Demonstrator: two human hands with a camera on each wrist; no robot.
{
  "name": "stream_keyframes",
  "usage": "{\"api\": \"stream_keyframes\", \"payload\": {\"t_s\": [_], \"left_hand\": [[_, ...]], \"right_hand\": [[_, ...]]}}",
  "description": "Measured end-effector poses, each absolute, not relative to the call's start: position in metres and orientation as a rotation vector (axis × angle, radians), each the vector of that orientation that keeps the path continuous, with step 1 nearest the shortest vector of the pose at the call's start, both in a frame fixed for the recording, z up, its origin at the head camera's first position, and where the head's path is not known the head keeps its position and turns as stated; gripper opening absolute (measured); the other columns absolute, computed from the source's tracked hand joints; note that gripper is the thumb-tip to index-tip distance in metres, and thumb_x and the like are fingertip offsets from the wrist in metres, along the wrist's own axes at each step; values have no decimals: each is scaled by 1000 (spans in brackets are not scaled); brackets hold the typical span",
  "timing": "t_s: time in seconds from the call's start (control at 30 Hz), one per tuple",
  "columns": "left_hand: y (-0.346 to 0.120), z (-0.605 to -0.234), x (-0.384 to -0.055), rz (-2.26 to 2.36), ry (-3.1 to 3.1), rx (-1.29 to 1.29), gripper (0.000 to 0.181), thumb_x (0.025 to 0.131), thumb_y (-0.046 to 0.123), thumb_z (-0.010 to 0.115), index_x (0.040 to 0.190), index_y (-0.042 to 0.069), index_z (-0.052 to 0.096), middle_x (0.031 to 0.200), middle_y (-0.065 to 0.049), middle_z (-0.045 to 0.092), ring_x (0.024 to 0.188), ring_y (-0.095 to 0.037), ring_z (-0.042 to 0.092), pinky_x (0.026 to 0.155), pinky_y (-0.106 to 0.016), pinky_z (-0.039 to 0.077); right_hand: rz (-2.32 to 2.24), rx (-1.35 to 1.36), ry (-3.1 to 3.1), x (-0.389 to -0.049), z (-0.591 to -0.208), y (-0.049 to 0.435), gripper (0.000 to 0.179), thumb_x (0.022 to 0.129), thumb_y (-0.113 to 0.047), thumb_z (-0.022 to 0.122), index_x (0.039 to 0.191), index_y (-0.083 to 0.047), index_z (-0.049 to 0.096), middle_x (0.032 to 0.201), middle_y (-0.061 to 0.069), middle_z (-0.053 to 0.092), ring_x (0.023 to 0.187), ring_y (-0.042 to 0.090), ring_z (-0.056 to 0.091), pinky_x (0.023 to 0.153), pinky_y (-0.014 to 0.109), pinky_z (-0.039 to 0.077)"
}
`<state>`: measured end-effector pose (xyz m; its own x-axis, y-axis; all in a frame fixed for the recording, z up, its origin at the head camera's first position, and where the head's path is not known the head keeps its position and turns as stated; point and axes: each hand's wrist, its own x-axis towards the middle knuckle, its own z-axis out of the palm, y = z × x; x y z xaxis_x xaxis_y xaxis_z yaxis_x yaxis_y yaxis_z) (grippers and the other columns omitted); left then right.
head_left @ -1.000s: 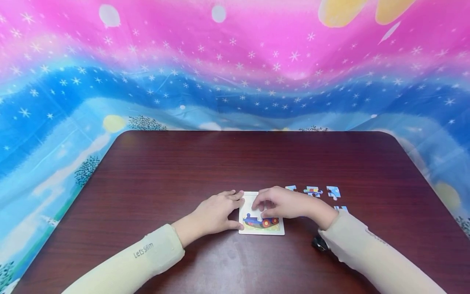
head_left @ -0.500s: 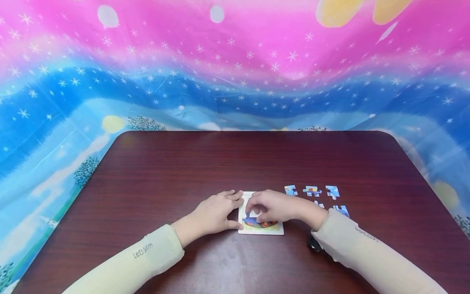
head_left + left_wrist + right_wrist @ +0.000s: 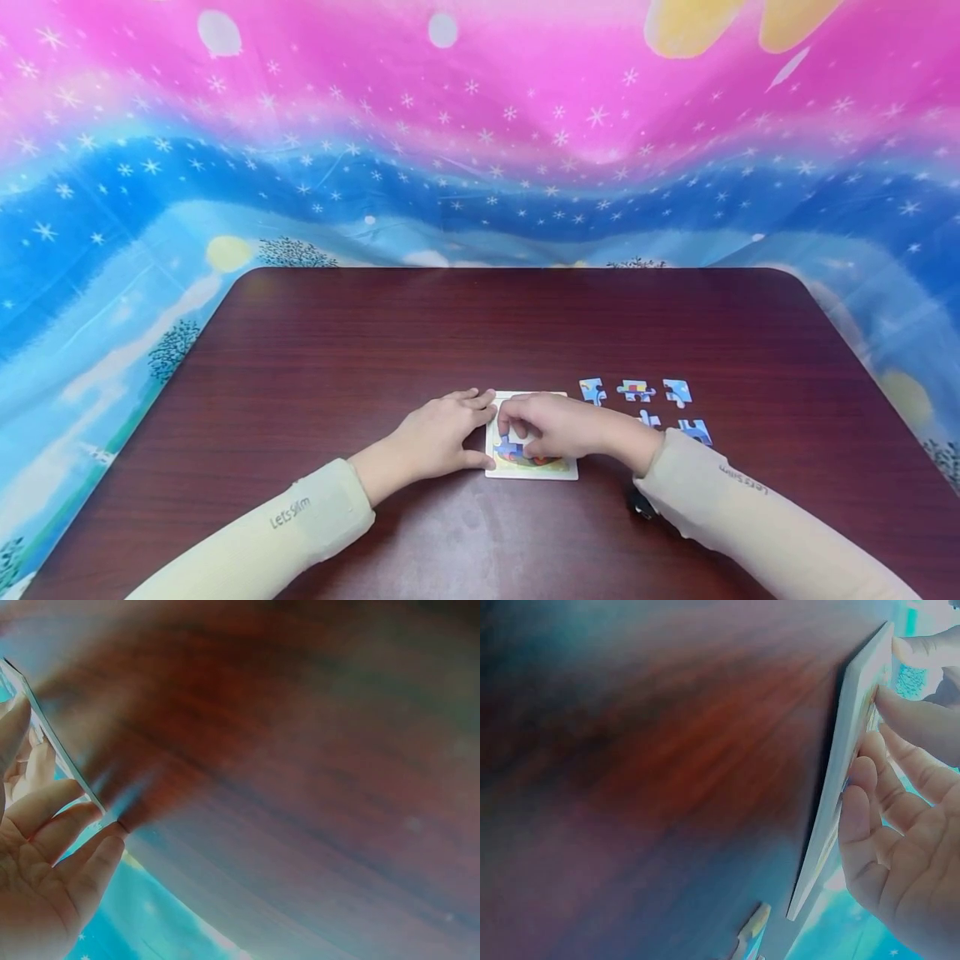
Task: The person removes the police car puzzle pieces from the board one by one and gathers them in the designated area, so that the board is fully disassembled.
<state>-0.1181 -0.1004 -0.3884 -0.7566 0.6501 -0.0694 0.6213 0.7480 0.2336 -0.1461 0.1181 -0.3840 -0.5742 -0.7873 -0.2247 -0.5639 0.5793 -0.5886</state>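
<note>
A square jigsaw board [image 3: 567,469] lies on the table, with blue train pieces fitted along its lower part. My left hand [image 3: 438,435] rests at the board's left edge, thumb near the lower corner and fingers near the upper one. Those fingers look fairly straight in the left wrist view. Over the board, my right hand [image 3: 558,425] is curled, its index fingertip and thumb at a blue puzzle piece [image 3: 508,450] at the lower left. In the right wrist view, the thumb and curled fingers meet the board's face. The hand hides the middle of the board.
Several loose puzzle pieces lie right of the board, among them a multicoloured piece [image 3: 636,389] and a light blue piece [image 3: 677,392]. The right forearm covers part of that area. A snowflake-patterned cloth [image 3: 480,192] hangs behind the dark wooden table [image 3: 420,333].
My right hand has moved left and slightly down over the board, to the lower-left piece. More loose pieces show beyond the right forearm. The left hand stays at the board's edge.
</note>
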Motion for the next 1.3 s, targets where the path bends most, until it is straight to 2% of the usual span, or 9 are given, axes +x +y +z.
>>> {"api": "stream_keyframes", "payload": {"t_s": [0.6, 1.0, 1.3], "left_hand": [[-100, -389, -118, 291, 2770, 1005, 72, 81, 51, 77, 137, 8, 60, 150, -11, 51, 138, -32, 49, 110, -43, 44], [-101, -387, -119, 283, 2763, 1022, 73, 81, 52, 76, 138, 9, 60, 150, -12, 50, 139, -32, 49, 111, -43, 44], [-100, -385, -117, 283, 2761, 1012, 72, 82, 51, 76, 138, 10, 60, 150, -12, 50, 139, -32, 49, 112, -43, 43]], "right_hand": [[-896, -1062, 2207, -148, -385, 125, 20, 87, -2, 72, 102, -12, 64, 87, -1, 61, 70, 5, 50, 63, 21, 47], [-977, -1014, 2168, -147, -384, 124, 19, 88, -1, 70, 97, -12, 59, 85, -2, 63, 65, 7, 52, 58, 21, 46], [-1007, -973, 2166, -143, -386, 124, 18, 89, 1, 68, 95, -9, 55, 78, -4, 60, 68, 6, 54, 63, 21, 49]]}}
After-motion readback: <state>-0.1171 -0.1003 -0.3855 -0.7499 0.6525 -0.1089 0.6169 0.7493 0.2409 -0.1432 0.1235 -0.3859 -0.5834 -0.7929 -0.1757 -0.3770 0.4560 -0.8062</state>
